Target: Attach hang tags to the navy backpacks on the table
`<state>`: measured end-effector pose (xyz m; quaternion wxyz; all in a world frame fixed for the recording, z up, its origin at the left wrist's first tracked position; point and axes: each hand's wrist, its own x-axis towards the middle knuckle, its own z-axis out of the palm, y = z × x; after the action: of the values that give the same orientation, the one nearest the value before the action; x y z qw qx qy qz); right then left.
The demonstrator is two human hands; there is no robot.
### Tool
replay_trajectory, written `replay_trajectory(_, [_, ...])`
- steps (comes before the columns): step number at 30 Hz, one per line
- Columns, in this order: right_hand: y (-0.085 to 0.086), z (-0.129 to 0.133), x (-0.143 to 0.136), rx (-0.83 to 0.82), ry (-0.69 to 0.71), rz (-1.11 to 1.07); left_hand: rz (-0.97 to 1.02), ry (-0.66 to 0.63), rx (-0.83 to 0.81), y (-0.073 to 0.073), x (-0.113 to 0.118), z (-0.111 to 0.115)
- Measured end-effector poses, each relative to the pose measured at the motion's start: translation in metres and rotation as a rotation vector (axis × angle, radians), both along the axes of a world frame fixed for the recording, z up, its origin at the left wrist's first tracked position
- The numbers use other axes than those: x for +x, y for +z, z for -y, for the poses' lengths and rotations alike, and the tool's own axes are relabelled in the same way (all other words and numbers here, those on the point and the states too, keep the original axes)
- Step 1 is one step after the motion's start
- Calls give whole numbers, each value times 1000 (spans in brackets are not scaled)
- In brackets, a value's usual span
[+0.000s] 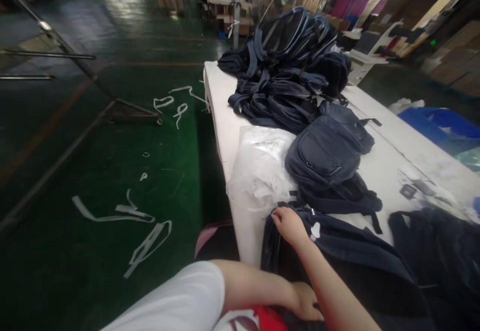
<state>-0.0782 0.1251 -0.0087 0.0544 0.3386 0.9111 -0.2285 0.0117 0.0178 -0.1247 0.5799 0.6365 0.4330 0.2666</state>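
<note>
A dark navy backpack [356, 251] lies on the white table right in front of me. My right hand [288, 225] is closed, its fingers pinching the top edge of this backpack near a small white tag [315, 231]. Lower down, close to my body, my left hand [308, 302] is curled on the dark fabric of the same backpack; my right forearm crosses in front of part of it. Just beyond my right hand sits a clear plastic bag [258, 171] with whitish contents. Another navy backpack [324, 146] lies beside that bag.
Several navy backpacks [285, 71] are heaped at the table's [221, 101] far end. More dark fabric [438, 256] lies at right. White strips [146, 246] litter the green floor. A metal rack [101, 83] stands left, and a blue container [442, 123] is beyond the table.
</note>
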Motion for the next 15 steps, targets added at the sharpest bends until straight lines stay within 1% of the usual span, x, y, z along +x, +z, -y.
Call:
replay_trajectory(3, [-10, -7, -3, 89, 27, 75, -13, -5, 5, 1, 2, 1])
replay_trajectory(6, [-16, -8, -2, 160, 168, 168, 2, -4, -37, 5, 2, 1])
replay_trajectory(8, [-22, -4, -6, 151, 273, 219, 36, -5, -33, 9, 1, 0])
replay_trajectory(9, [-26, -1, -10, 141, 298, 236, 66, -10, -19, 12, 1, 0])
replay_trajectory(11, [-35, 5, -17, 155, 317, 276, 144, -47, 22, 17, 0, -1])
replay_trajectory(13, [-43, 9, -22, 193, 293, 319, 215, -97, 48, 21, 0, 0])
replay_trajectory(15, [-48, 10, -22, 230, 256, 358, 245, -108, 20, 22, 2, 4])
